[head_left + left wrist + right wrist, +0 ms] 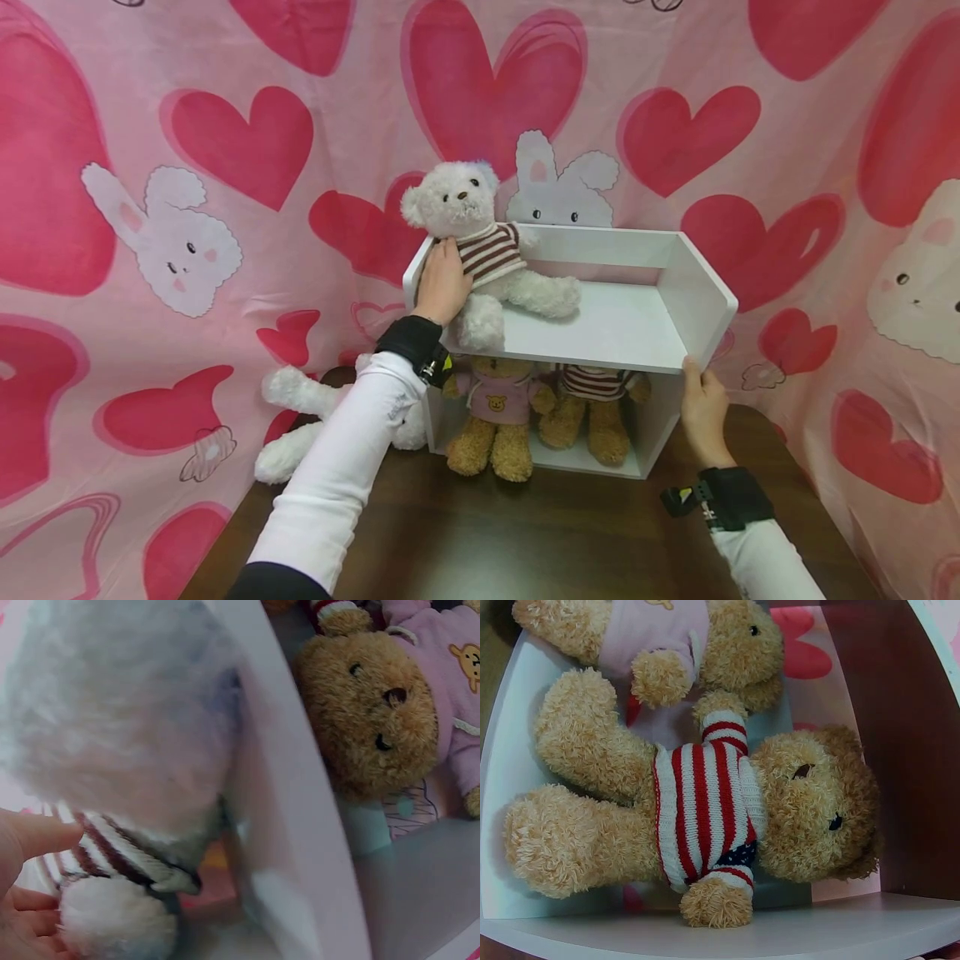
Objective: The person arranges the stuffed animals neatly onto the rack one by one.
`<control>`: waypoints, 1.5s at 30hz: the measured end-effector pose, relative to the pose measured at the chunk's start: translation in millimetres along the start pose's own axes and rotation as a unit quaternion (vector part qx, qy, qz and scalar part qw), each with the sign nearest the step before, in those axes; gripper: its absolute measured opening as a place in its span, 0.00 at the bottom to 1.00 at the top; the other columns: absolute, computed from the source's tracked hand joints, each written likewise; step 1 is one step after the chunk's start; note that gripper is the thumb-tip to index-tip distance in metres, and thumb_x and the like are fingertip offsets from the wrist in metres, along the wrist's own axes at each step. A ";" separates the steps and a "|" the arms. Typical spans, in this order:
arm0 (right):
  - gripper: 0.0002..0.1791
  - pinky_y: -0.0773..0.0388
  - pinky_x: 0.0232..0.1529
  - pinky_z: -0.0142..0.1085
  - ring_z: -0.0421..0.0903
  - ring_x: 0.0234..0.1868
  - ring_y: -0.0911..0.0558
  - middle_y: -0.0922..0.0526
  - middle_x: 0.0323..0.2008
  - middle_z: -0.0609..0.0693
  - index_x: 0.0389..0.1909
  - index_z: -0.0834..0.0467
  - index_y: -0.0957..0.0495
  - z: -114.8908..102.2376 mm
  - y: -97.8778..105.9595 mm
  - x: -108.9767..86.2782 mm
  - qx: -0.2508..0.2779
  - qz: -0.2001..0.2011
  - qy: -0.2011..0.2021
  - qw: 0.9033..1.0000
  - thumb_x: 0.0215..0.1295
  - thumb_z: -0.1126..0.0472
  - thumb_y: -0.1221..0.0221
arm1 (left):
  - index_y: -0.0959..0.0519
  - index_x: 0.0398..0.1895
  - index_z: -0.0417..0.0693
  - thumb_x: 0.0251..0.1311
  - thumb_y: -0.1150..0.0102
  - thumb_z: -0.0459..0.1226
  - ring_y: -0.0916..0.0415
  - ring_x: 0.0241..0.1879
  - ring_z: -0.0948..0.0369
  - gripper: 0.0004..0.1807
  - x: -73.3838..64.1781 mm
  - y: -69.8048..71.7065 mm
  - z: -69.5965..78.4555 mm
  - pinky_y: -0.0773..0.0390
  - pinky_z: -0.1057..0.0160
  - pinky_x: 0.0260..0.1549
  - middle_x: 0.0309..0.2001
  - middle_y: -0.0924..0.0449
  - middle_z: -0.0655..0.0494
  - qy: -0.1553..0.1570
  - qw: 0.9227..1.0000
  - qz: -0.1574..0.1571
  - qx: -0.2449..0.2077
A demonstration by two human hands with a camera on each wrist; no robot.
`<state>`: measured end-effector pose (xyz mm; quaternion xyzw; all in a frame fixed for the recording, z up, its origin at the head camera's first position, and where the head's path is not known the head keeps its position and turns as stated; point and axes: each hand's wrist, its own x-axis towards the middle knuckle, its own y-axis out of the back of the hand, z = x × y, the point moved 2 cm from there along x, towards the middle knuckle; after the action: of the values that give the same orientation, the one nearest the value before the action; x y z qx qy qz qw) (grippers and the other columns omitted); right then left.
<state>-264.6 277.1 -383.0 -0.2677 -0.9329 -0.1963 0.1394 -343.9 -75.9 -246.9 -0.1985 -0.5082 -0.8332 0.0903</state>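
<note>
The fluffy white bear [487, 257], with dark eyes, a brown nose and a knitted sweater in brown and white stripes, is at the left end of the upper level of the white shelf [607, 321]. The left hand [442, 283] holds its side between thumb and bent fingers, while the right hand [703, 408] grips the shelf's front right corner.
</note>
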 end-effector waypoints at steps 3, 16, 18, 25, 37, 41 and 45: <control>0.29 0.39 0.49 0.53 0.58 0.46 0.32 0.31 0.54 0.70 0.52 0.73 0.31 0.0 0.1 -0.2 0.005 -0.005 -0.004 1.000 0.71 0.49 0.61 | 0.47 0.66 0.31 0.61 0.46 0.36 0.52 0.67 0.47 0.34 -0.2 3.8 3.5 0.49 0.58 0.64 0.66 0.47 0.37 -0.013 1.000 -0.012 0.009; 0.29 0.39 0.45 0.50 0.57 0.44 0.34 0.31 0.54 0.68 0.55 0.72 0.34 2.2 2.0 -0.9 -0.002 -0.018 -0.013 1.000 0.71 0.49 0.63 | 0.41 0.65 0.38 0.57 0.42 0.47 0.48 0.66 0.50 0.38 -8.2 19.3 28.5 0.49 0.57 0.64 0.64 0.41 0.43 -0.110 0.986 -0.098 0.081; 0.29 0.40 0.43 0.47 0.57 0.43 0.35 0.30 0.53 0.68 0.55 0.72 0.34 2.0 2.2 -1.0 -0.005 -0.019 -0.016 1.000 0.71 0.49 0.63 | 0.41 0.65 0.39 0.56 0.41 0.47 0.48 0.66 0.50 0.38 -10.0 19.0 31.7 0.49 0.56 0.64 0.65 0.41 0.44 -0.125 0.983 -0.109 0.083; 0.29 0.42 0.38 0.42 0.56 0.40 0.35 0.29 0.47 0.68 0.51 0.73 0.31 1.3 1.5 -1.7 -0.013 -0.008 -0.018 1.000 0.71 0.49 0.63 | 0.37 0.63 0.41 0.54 0.39 0.48 0.38 0.60 0.52 0.36 -18.4 17.7 38.6 0.38 0.56 0.58 0.59 0.33 0.47 -0.182 0.968 -0.143 0.097; 0.28 0.41 0.38 0.43 0.56 0.39 0.35 0.28 0.45 0.69 0.51 0.73 0.31 1.3 0.1 -1.0 -0.018 -0.006 -0.011 1.000 0.71 0.50 0.62 | 0.31 0.59 0.45 0.53 0.39 0.47 0.29 0.51 0.57 0.31 -35.0 28.5 41.2 0.29 0.58 0.48 0.55 0.27 0.51 -0.219 0.950 -0.213 0.068; 0.28 0.41 0.36 0.42 0.55 0.37 0.35 0.28 0.41 0.68 0.48 0.74 0.30 -0.4 0.2 -1.0 -0.022 -0.002 -0.011 1.000 0.71 0.50 0.62 | 0.27 0.53 0.46 0.54 0.39 0.46 0.26 0.40 0.60 0.25 -40.0 31.9 42.2 0.26 0.60 0.37 0.46 0.23 0.53 -0.229 0.945 -0.223 0.066; 0.27 0.43 0.33 0.39 0.52 0.33 0.37 0.34 0.28 0.62 0.41 0.73 0.28 -1.3 -0.4 -1.0 -0.028 0.011 -0.014 0.999 0.70 0.50 0.61 | 0.25 0.50 0.46 0.54 0.39 0.45 0.25 0.39 0.60 0.22 -42.5 34.6 43.0 0.25 0.62 0.36 0.43 0.21 0.52 -0.238 0.941 -0.230 0.065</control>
<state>-263.8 275.8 -382.4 -0.2845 -0.9259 -0.2170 0.1214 -283.0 -56.3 -219.4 -0.2623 -0.5994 -0.7251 -0.2148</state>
